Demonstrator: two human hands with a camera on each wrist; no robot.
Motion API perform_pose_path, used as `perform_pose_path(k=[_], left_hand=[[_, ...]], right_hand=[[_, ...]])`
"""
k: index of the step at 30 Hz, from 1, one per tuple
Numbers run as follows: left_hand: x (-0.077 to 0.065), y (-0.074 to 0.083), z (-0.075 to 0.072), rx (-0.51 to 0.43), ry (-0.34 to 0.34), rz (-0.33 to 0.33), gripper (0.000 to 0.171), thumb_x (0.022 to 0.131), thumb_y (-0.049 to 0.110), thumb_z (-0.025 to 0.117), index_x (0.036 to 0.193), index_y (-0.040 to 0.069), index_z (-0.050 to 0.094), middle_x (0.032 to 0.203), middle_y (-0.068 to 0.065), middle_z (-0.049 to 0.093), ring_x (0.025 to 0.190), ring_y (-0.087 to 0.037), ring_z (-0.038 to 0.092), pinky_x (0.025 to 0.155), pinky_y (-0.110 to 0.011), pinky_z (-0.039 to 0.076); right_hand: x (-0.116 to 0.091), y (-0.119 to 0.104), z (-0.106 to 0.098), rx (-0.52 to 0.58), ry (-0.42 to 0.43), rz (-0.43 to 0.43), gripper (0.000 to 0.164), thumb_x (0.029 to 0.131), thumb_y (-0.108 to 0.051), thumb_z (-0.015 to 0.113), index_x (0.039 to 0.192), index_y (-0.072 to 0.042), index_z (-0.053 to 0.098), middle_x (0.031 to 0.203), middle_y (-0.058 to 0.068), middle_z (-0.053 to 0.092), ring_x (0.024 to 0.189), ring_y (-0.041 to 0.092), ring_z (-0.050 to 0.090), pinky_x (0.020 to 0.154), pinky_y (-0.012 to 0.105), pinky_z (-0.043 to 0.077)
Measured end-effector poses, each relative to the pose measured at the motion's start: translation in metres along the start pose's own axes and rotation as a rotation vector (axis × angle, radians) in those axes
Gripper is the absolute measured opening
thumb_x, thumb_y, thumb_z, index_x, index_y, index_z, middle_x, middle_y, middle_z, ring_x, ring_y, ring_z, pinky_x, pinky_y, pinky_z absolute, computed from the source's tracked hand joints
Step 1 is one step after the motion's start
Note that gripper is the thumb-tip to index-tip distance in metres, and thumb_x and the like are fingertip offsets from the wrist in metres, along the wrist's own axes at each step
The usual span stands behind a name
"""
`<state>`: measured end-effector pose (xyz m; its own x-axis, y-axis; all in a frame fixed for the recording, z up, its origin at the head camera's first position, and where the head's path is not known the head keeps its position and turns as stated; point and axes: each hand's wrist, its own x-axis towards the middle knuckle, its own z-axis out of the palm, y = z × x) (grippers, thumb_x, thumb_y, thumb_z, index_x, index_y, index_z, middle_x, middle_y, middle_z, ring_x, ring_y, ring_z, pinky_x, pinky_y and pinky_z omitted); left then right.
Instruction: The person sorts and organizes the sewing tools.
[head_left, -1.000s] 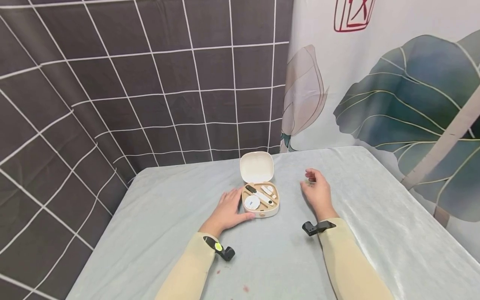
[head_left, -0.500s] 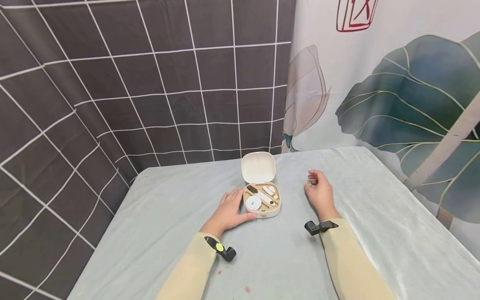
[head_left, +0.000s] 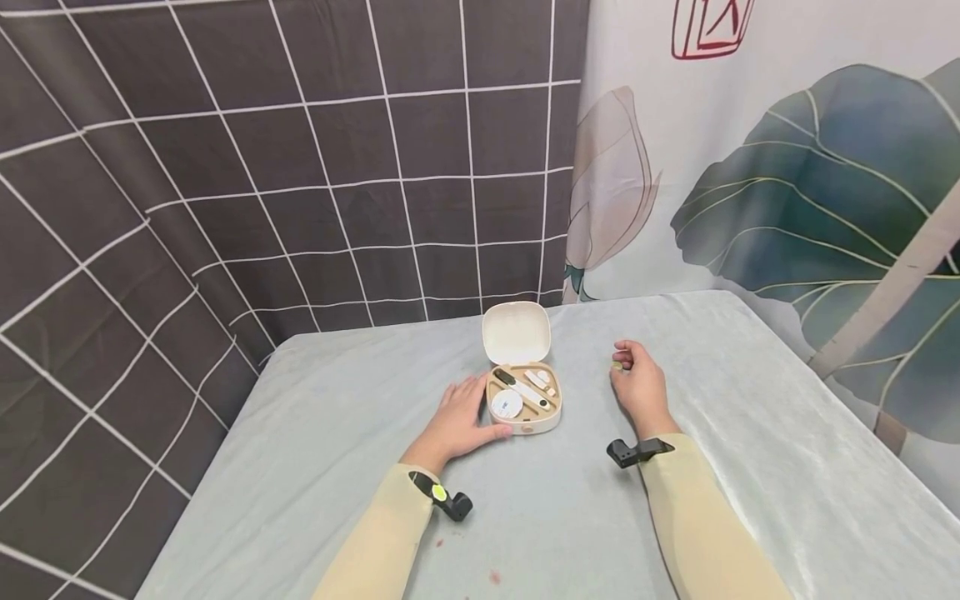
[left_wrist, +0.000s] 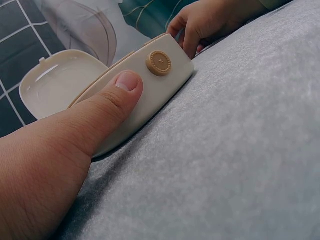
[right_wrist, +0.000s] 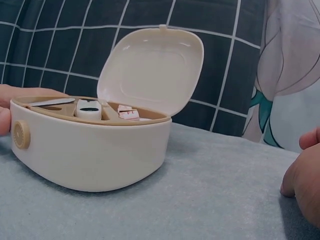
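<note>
A cream case [head_left: 527, 426] stands with its lid [head_left: 516, 333] raised. Its tan insert holds a round white piece [head_left: 507, 405], a white stick with a black end [head_left: 531, 395] and small white pieces [head_left: 539, 382]. My left hand [head_left: 453, 422] lies at the case's left corner, fingers straight along the side. In the left wrist view its thumb [left_wrist: 112, 102] presses the front beside a button-shaped tan knob [left_wrist: 159, 63]. To the right of the case, my right hand [head_left: 639, 387] has thumb and fingers bent together on the cloth, pinching a small yellow-green thing [head_left: 617, 365], mostly hidden.
A pale grey-blue cloth [head_left: 555, 517] covers the table. Behind it hangs a dark curtain with white grid lines [head_left: 435, 217], and a white curtain with leaf prints [head_left: 810, 183] hangs at the right. Cameras are strapped at both wrists.
My right thumb has drawn in toward the fingers, narrowing the gap around the small yellow-green thing. My left hand and the case stay in place.
</note>
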<state>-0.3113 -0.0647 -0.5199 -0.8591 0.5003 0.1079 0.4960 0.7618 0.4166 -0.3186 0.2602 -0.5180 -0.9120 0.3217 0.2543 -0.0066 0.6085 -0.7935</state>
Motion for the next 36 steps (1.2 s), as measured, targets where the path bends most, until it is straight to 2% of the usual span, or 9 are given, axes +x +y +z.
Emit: perform_pose_path(k=[10, 20, 30, 36], left_hand=[[0.000, 0.000, -0.001, 0.004, -0.005, -0.004, 0.107, 0.084, 0.071, 0.065, 0.162, 0.015, 0.020, 0.164, -0.009, 0.031, 0.152, -0.032, 0.025, 0.124, -0.053, 0.010], [0.000, -0.002, 0.000, -0.006, 0.008, 0.012, 0.106, 0.084, 0.070, 0.066, 0.162, 0.014, 0.020, 0.163, -0.010, 0.032, 0.151, -0.034, 0.026, 0.123, -0.055, 0.011], [0.002, -0.003, 0.001, 0.005, 0.012, 0.013, 0.106, 0.084, 0.072, 0.064, 0.162, 0.015, 0.020, 0.163, -0.010, 0.032, 0.151, -0.034, 0.026, 0.123, -0.054, 0.010], [0.002, -0.003, 0.001, 0.002, 0.011, 0.014, 0.107, 0.084, 0.073, 0.064, 0.162, 0.015, 0.020, 0.164, -0.009, 0.031, 0.151, -0.034, 0.025, 0.123, -0.054, 0.010]], right_hand=[[-0.001, -0.002, -0.001, 0.000, -0.014, 0.002, 0.043, 0.090, 0.004, 0.058, 0.132, 0.001, 0.055, 0.118, 0.021, 0.067, 0.107, 0.035, 0.060, 0.095, 0.048, 0.047], [-0.003, -0.005, -0.002, -0.043, -0.025, -0.024, 0.044, 0.090, 0.003, 0.057, 0.133, 0.002, 0.055, 0.115, 0.023, 0.066, 0.106, 0.037, 0.060, 0.094, 0.052, 0.047], [-0.002, -0.011, -0.003, -0.035, -0.035, 0.003, 0.045, 0.089, 0.003, 0.056, 0.134, 0.001, 0.055, 0.115, 0.022, 0.066, 0.106, 0.037, 0.061, 0.095, 0.052, 0.048], [-0.003, -0.017, -0.002, -0.028, -0.024, -0.044, 0.043, 0.088, 0.003, 0.056, 0.131, 0.002, 0.057, 0.113, 0.022, 0.068, 0.103, 0.036, 0.063, 0.093, 0.051, 0.049]])
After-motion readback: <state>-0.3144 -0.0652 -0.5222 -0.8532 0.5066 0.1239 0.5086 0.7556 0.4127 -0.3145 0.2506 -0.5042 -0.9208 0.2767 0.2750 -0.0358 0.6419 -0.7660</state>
